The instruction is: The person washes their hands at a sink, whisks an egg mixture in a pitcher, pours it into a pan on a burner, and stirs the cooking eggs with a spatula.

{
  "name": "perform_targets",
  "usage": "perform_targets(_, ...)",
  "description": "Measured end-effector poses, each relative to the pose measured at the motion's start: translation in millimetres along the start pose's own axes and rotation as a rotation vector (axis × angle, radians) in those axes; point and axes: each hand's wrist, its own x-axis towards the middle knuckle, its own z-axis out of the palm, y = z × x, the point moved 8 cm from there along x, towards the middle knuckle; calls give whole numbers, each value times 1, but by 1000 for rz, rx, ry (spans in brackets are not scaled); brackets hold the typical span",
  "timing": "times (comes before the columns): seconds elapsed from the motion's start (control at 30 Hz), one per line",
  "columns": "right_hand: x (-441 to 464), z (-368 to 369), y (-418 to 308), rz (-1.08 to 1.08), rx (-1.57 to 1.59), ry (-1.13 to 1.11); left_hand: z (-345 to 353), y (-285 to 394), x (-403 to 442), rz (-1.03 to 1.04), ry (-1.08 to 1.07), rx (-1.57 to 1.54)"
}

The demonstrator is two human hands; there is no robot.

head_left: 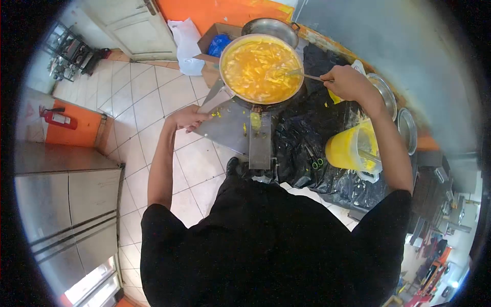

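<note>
A wide frying pan [223, 71] stands over the stove at the top centre, full of an orange-yellow mixture [262, 69] with pale and yellow pieces. My left hand [188, 117] is closed around the pan's handle [216, 100]. In my right hand [349, 83] is the end of a long-handled metal utensil [311, 77]. Its head dips into the mixture at the pan's right side, so its exact shape is hidden. Below my right forearm stands a yellow-stained plastic jug [343, 148], with a utensil leaning inside it.
Black plastic sheeting [294, 135] covers the counter, where green-handled scissors [317, 162] lie. Metal bowls [407, 130] line the wall side. Behind the pan are another pan [271, 26] and a cardboard box [208, 38]. Food bits dot the metal stove top [230, 130].
</note>
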Motion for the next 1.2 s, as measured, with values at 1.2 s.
perform_targets(1.2,-36,42,-57,180,206,-102,-78,62,29,257,595,1072)
